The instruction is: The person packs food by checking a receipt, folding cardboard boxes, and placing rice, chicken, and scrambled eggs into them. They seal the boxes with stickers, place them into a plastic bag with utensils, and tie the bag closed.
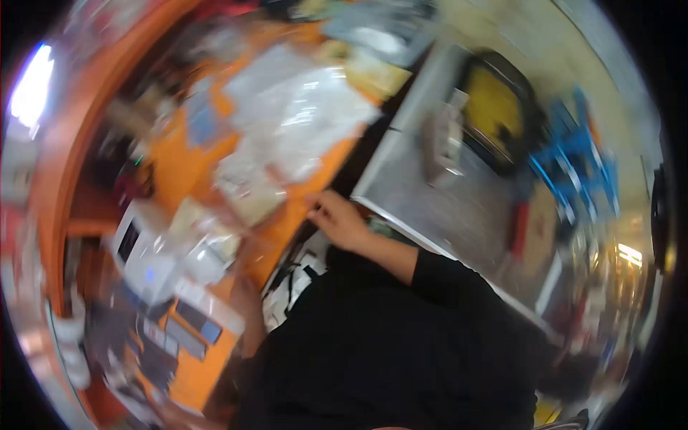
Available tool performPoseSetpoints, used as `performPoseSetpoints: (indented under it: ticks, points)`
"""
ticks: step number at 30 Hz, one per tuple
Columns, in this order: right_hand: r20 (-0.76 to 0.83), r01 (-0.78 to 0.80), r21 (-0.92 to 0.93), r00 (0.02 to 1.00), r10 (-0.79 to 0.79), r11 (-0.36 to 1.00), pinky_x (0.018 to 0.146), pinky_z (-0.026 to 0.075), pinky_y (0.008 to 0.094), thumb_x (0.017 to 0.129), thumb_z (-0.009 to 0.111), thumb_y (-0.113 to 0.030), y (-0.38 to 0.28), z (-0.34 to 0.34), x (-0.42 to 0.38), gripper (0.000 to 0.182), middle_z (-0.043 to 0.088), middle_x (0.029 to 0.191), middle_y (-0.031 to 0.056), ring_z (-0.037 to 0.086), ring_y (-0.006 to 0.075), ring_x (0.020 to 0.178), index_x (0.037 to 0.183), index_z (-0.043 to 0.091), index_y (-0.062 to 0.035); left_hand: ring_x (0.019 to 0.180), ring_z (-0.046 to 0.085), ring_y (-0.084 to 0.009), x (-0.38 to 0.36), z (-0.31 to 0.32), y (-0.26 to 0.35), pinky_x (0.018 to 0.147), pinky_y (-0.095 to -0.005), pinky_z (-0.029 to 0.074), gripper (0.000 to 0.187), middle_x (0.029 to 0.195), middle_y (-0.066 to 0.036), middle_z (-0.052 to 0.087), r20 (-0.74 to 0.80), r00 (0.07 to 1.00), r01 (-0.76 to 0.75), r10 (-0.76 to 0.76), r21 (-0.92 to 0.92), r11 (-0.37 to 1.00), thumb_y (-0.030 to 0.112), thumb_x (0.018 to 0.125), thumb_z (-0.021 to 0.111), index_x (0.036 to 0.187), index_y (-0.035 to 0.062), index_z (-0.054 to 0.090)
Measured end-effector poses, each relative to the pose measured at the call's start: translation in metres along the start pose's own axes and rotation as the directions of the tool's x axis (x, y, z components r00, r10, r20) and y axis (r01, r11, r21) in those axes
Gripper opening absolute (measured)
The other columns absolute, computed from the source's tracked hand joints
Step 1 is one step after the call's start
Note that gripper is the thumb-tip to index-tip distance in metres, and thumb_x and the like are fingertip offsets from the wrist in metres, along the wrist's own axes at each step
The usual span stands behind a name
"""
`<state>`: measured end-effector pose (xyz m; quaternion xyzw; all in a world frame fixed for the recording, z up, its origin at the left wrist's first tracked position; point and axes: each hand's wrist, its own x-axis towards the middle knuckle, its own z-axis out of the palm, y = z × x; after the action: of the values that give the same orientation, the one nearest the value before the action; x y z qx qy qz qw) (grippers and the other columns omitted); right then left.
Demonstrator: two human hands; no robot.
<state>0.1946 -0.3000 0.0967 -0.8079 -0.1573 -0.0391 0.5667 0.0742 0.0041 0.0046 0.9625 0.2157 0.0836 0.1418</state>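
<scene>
The view is smeared by motion. My right hand (342,221) is over the near edge of the orange table (283,240), with its fingers loosely bent and apart and nothing visible in them. Just beyond its fingertips lies a clear plastic bag (251,190) with pale contents. My left hand (247,287) is lower down, blurred against the orange surface, near clear plastic packets (208,240); its fingers cannot be made out. A large sheet of clear plastic packaging (301,100) covers the table farther away.
A white boxy device (147,258) and several phone-like slabs (190,330) sit at lower left. Another hand (172,414) shows at the bottom left. To the right are a grey metal table (437,215), a black-and-yellow case (498,107) and a blue rack (577,161).
</scene>
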Motion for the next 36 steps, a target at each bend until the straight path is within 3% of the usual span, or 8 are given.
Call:
performPoseSetpoints:
  ticks: [4, 6, 9, 14, 20, 26, 32, 36]
  points:
    - [-0.096, -0.152, 0.052, 0.983, 0.157, 0.987, 0.072, 0.048, 0.0298, 0.091, 0.058, -0.007, -0.051, -0.132, -0.113, 0.019, 0.061, 0.096, 0.008, 0.06, 0.0194, 0.082, 0.109, 0.065, -0.0049, 0.069, 0.062, -0.0376, -0.078, 0.01, 0.021, 0.059, -0.0501, 0.046, 0.029, 0.07, -0.018, 0.061, 0.285, 0.89, -0.353, 0.356, -0.064, 0.933, 0.03, 0.091, 0.052, 0.078, 0.0063, 0.063]
    - [-0.438, -0.034, -0.186, 0.897, -0.052, 0.982, 0.074, 0.049, 0.0314, 0.086, 0.059, -0.001, -0.063, -0.179, -0.148, 0.02, 0.064, 0.091, 0.0086, 0.061, 0.0228, 0.084, 0.104, 0.067, -0.0054, 0.07, 0.062, -0.0373, -0.078, 0.024, 0.016, 0.06, -0.0497, 0.046, 0.028, 0.071, -0.019, 0.061, 0.429, 0.76, -0.434, 0.488, -0.224, 0.873, 0.028, 0.091, 0.054, 0.076, 0.0059, 0.063]
    - [-0.666, -0.266, -0.6, 0.689, -0.287, 0.754, 0.073, 0.049, 0.0376, 0.085, 0.06, -0.002, -0.091, -0.278, -0.205, 0.016, 0.065, 0.091, 0.0124, 0.062, 0.0317, 0.085, 0.1, 0.066, -0.0045, 0.068, 0.061, -0.0376, -0.077, -0.008, 0.119, 0.061, -0.0472, 0.046, 0.029, 0.07, -0.019, 0.059, 0.497, 0.537, -0.636, 0.681, -0.292, 0.714, 0.025, 0.091, 0.055, 0.071, 0.0051, 0.061]
    - [-0.891, -0.686, -0.431, 0.22, -0.398, 0.586, 0.079, 0.049, 0.0374, 0.087, 0.052, 0.003, -0.067, -0.394, -0.327, 0.02, 0.066, 0.096, 0.012, 0.063, 0.0304, 0.088, 0.1, 0.065, -0.0041, 0.062, 0.057, -0.0359, -0.099, 0.003, 0.274, 0.056, -0.0427, 0.044, 0.024, 0.066, -0.016, 0.057, 0.157, 0.384, -0.742, 0.91, -0.534, 0.405, 0.02, 0.088, 0.06, 0.071, 0.0034, 0.061]
    - [-0.997, -0.93, -0.01, 0.039, 0.07, 0.368, 0.083, 0.049, 0.0409, 0.088, 0.053, -0.007, 0.027, -0.475, -0.483, 0.021, 0.066, 0.102, 0.0143, 0.062, 0.0335, 0.096, 0.105, 0.064, -0.003, 0.062, 0.057, -0.0268, -0.21, -0.005, 0.475, 0.055, -0.0367, 0.044, 0.005, 0.07, -0.008, 0.059, -0.103, 0.05, -0.739, 0.993, -0.673, -0.033, 0.01, 0.078, 0.07, 0.08, 0.0087, 0.065]
    - [-0.973, -0.987, 0.154, -0.146, 0.177, 0.035, 0.091, 0.046, 0.0422, 0.085, 0.066, -0.033, 0.099, -0.571, -0.603, 0.053, 0.06, 0.12, 0.0217, 0.057, 0.0378, 0.111, 0.125, 0.054, -0.0018, 0.112, 0.051, -0.0343, -0.311, -0.036, 0.629, 0.094, -0.0437, 0.043, 0.05, 0.131, -0.009, 0.052, -0.335, -0.285, -0.815, 0.898, -0.408, -0.411, 0.004, 0.076, 0.067, 0.124, 0.0138, 0.057]
    - [-0.782, -0.929, 0.348, -0.363, 0.506, -0.128, 0.097, 0.045, 0.0425, 0.066, 0.082, -0.047, 0.101, -0.616, -0.61, 0.086, 0.054, 0.131, 0.0234, 0.055, 0.0355, 0.117, 0.13, 0.048, 0.0012, 0.116, 0.05, -0.0356, -0.342, -0.035, 0.636, 0.098, -0.0443, 0.042, 0.051, 0.134, -0.011, 0.049, -0.312, -0.099, -0.755, 0.945, -0.595, -0.276, 0.002, 0.076, 0.064, 0.126, 0.0117, 0.056]
    - [-0.858, -0.952, 0.228, -0.097, 0.504, 0.204, 0.083, 0.05, 0.0443, 0.077, 0.075, -0.042, 0.161, -0.625, -0.66, 0.054, 0.068, 0.101, 0.0226, 0.066, 0.0365, 0.094, 0.097, 0.065, 0.0071, 0.116, 0.052, -0.0354, -0.325, -0.027, 0.585, 0.099, -0.0445, 0.042, 0.048, 0.133, -0.013, 0.051, -0.214, -0.024, -0.749, 0.976, -0.644, -0.16, 0.003, 0.078, 0.065, 0.125, 0.01, 0.055]
